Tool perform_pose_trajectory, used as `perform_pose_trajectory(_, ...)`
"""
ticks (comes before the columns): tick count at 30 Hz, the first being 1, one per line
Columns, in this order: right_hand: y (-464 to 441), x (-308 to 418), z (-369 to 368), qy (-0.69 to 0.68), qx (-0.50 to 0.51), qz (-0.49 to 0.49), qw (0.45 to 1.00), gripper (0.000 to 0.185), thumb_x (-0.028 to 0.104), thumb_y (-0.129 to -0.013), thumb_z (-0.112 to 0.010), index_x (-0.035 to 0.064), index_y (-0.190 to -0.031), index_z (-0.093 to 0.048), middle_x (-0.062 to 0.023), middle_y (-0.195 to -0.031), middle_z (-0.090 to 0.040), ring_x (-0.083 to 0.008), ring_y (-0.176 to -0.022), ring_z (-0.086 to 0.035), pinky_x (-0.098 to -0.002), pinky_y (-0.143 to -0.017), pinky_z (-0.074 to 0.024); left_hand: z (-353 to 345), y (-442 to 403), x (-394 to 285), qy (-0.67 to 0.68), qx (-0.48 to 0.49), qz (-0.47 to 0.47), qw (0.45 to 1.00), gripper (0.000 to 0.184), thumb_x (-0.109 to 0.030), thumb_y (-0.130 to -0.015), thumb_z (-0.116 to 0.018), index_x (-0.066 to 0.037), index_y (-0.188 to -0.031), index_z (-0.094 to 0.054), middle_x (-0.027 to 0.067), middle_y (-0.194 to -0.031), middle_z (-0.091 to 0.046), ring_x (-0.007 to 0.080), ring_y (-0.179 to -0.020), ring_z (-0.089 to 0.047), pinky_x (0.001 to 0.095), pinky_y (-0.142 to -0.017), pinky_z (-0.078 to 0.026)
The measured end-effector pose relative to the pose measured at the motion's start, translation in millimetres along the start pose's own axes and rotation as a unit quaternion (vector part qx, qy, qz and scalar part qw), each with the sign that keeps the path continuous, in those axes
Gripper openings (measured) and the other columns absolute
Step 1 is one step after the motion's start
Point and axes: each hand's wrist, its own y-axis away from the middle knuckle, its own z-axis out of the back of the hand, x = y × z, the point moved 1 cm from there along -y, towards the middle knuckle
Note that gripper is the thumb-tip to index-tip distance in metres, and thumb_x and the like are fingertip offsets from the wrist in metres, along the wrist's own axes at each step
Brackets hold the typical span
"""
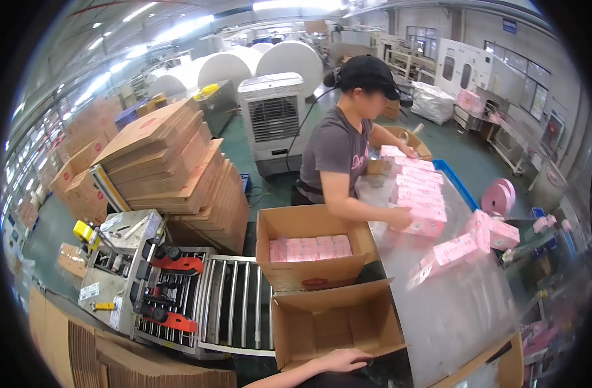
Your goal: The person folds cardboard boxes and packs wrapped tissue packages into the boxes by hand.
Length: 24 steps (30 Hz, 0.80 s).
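Note:
My left hand (pixel 344 360) lies at the near edge of an open, empty-looking cardboard box (pixel 335 323), its fingers bent over the rim; whether they pinch anything is too small to tell. My right hand is out of the frame. Just beyond this box stands another open box (pixel 315 275) with pink packs (pixel 310 248) inside. To the right, a metal table (pixel 451 310) bears a slanted row of pink packs (pixel 454 252). A co-worker (pixel 341 149) in a black cap holds both hands around a larger group of pink packs (pixel 417 194) at the table's far part.
A roller conveyor (pixel 234 304) with a taping machine (pixel 170 284) is at left. Flattened cartons (pixel 170 174) are stacked behind it, more (pixel 115 355) at the lower left. An air cooler (pixel 271 116) stands behind the co-worker. Another box (pixel 510 362) sits at the lower right.

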Motion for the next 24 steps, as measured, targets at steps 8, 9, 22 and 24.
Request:
perform_pose_trajectory(8,-37,200,-38,-0.723,0.249,-0.038,0.644,0.054,0.025,-0.089,-0.063,0.0123,-0.139,-0.047,-0.0090,-0.122,-0.060,-0.0297,-0.113,-0.058,-0.0559,-0.092,-0.0422,18,-49,21,0.563,-0.073,0.108,0.816,0.032,-0.024,-0.097,-0.060,-0.008,-0.125,-0.060,-0.0021,-0.103,-0.065,0.0113,-0.093,-0.061,0.0261,-0.085,-0.049)
perform_pose_trajectory(9,-19,248,-27,-0.694,0.355,0.011,0.626,0.051,0.023,-0.093,-0.059,0.0106,-0.141,-0.046,-0.0110,-0.130,-0.058,-0.0287,-0.116,-0.058,-0.0514,-0.093,-0.0458,23,-60,15,0.648,-0.094,0.104,0.749,0.038,-0.027,-0.098,-0.059,-0.011,-0.131,-0.056,-0.0009,-0.108,-0.064,0.0144,-0.100,-0.061,0.0295,-0.088,-0.050)
perform_pose_trajectory(22,-5,397,-204,-0.058,0.493,0.344,0.797,0.095,0.038,-0.083,-0.063,-0.0037,-0.151,-0.012,-0.0314,-0.137,-0.045,-0.0415,-0.127,-0.049,-0.0499,-0.104,-0.0415,-34,-126,132,0.701,-0.183,0.306,0.618,0.040,-0.035,-0.097,-0.052,-0.013,-0.130,-0.057,0.0060,-0.129,-0.055,0.0240,-0.115,-0.055,0.0462,-0.091,-0.052)
perform_pose_trajectory(24,-18,373,-193,0.036,0.474,0.353,0.806,0.119,0.054,-0.071,-0.073,-0.0099,-0.149,-0.010,-0.0372,-0.143,-0.034,-0.0460,-0.132,-0.041,-0.0477,-0.109,-0.0376,-58,-144,144,0.682,-0.189,0.355,0.611,0.035,-0.033,-0.098,-0.052,-0.014,-0.127,-0.059,0.0037,-0.127,-0.057,0.0202,-0.113,-0.056,0.0381,-0.092,-0.050)
